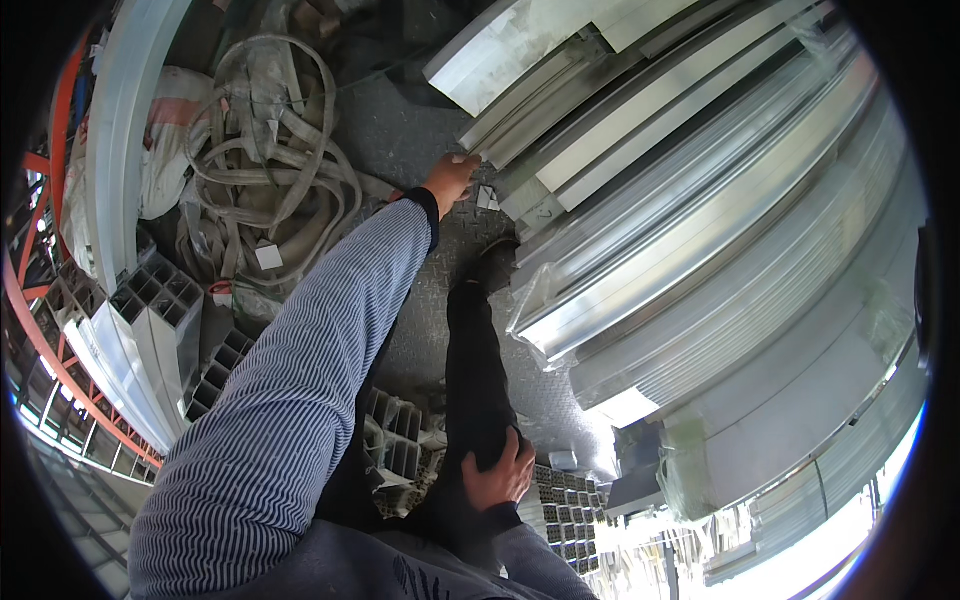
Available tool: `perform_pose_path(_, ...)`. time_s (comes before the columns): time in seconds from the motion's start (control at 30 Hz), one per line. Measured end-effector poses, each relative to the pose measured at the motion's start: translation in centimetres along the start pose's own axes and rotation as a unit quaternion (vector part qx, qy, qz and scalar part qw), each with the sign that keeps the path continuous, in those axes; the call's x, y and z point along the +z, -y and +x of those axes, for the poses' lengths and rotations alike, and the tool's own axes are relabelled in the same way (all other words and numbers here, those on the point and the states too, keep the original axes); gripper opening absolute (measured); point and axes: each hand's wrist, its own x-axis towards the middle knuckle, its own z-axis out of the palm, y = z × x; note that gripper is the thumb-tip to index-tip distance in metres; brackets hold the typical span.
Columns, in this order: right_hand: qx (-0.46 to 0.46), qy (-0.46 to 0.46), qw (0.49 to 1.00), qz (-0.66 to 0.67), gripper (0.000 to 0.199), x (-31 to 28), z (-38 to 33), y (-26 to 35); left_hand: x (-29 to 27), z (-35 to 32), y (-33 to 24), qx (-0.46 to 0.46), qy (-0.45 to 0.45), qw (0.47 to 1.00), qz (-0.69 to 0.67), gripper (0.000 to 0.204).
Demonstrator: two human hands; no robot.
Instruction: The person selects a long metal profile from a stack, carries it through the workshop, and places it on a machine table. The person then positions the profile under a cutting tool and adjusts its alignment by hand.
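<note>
Nearest, the right hand (500, 472) rests on the knee of a black trouser leg (475, 360), its fingers loosely spread and bent over the cloth, with hold of nothing else. Below and left of the knee, the open ends of pale hollow profiles (395, 432) show; right of the knee stands a stack of small dark-celled profile ends (570, 520).

The leg ends in a dark shoe (493, 266) on the grey, raised-pattern metal floor (425, 320). Beyond, a blue-and-white striped sleeve (290, 380) reaches to the left hand (450, 185). Its fingers are partly bent, the tips at the near ends of long grey metal profiles (530, 115); whether they grip one, I cannot tell. These profiles lie along the floor's right edge, side by side with a shiny silver profile in clear film (680, 240). Small white square pieces (487, 197) lie on the floor just beside the hand.

Along the floor's left edge is a tangled heap of dirty beige flat straps (265, 185), a white square tag (268, 257) on it. Farther left are a bundle of pale rectangular tubes (155, 335), a white sack with a red band (165, 165) and an orange-red steel frame (60, 140).
</note>
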Motion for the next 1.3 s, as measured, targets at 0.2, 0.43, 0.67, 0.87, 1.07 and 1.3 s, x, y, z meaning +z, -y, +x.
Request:
perform_pose_path(0.2, -0.263, -0.091, 0.96, 0.027, 0.062, -2.2, 2.5, -0.3, -0.2, 1.9, 1.2, 0.082, -0.056, 0.976, 0.194, 0.054)
perform_pose_path(0.43, -0.336, -0.412, 0.845, -0.067, 0.068, -17.8, 25.5, 6.7, -1.5, 2.9, 0.2, -0.02, -0.063, 0.994, 0.09, 0.067)
perform_pose_path(0.67, -0.291, -0.467, 0.832, -0.074, 0.073, -22.5, 37.1, 8.5, -1.5, 3.2, 0.2, -0.05, 0.059, 0.996, -0.041, 0.072)
perform_pose_path(0.87, -0.308, -0.453, 0.829, -0.113, 0.064, -22.5, 37.4, 8.0, -1.5, 4.5, 0.7, -0.051, 0.066, 0.994, -0.071, 0.068)
perform_pose_path(1.07, -0.296, -0.436, 0.842, -0.112, 0.057, -22.5, 37.4, 7.9, -0.8, 5.5, 2.7, -0.033, 0.035, 0.984, -0.172, 0.057)
perform_pose_path(1.3, -0.312, -0.431, 0.839, -0.119, 0.054, -22.7, 37.4, 7.8, 3.4, 6.0, 7.1, -0.152, 0.032, 0.95, -0.27, 0.037)
